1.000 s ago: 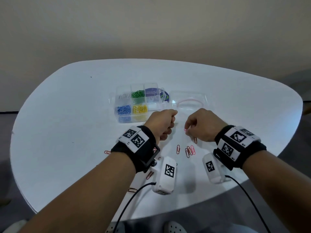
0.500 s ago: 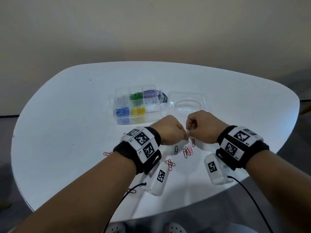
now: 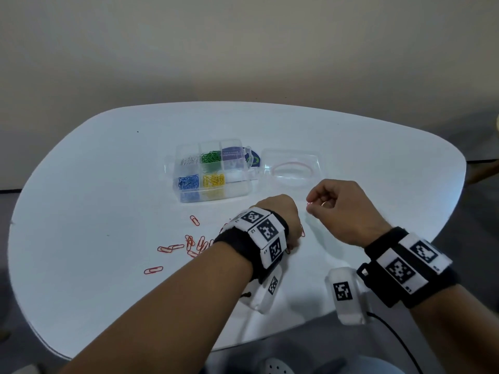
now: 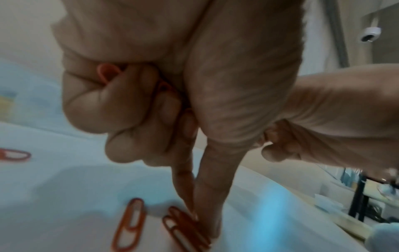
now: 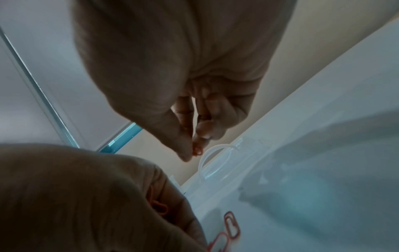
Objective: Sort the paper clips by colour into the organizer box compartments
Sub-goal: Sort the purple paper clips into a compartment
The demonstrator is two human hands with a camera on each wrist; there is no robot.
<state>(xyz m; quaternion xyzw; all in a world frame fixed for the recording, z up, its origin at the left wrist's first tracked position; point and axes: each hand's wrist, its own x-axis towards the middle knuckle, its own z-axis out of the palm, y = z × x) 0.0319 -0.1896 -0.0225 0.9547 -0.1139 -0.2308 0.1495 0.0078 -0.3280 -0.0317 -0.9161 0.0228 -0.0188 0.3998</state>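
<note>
The clear organizer box (image 3: 243,194) holds white, green, blue and yellow clips in separate compartments. Loose red paper clips (image 3: 194,244) lie scattered on the white table (image 3: 94,211) left of my left wrist. My left hand (image 3: 293,238) is down at the table. Its curled fingers hold several red clips (image 4: 108,73), while its index finger and thumb pinch one more red clip (image 4: 183,226) on the surface. My right hand (image 3: 309,206) hovers above the table near the box lid, and pinches a small red clip (image 5: 197,150) between thumb and fingertip.
The box's open lid (image 3: 291,168) lies flat to the right of the box with a pink rubber band (image 3: 293,166) in it. Another red clip (image 4: 129,223) lies just left of my left fingertips. The table's near edge runs under my forearms.
The two hands, which met fingertip to fingertip, have parted. The right hand has risen to the right with a clip; the left hand has dropped to the table onto another clip.
</note>
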